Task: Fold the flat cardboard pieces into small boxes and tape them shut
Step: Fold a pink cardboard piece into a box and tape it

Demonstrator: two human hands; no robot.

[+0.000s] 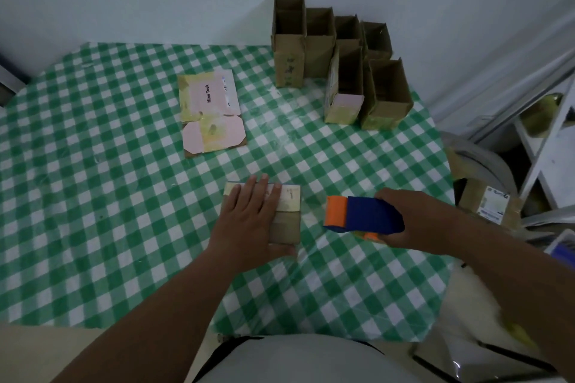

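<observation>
A small cardboard box (287, 218) lies on the green checked tablecloth near the front middle. My left hand (249, 221) lies flat on top of it with straight fingers, pressing it down and covering its left half. Just to the right, my right hand (410, 221) grips a blue and orange tape dispenser (362, 214), whose orange end points at the box with a small gap between them. A flat pink and yellow cardboard piece (211, 112) lies farther back, left of centre.
Several folded open-topped cardboard boxes (339, 62) stand in a cluster at the back right of the table (93, 165). Off the right edge are a taped parcel (488, 202), a round grey object and a white shelf frame. A wall rises behind.
</observation>
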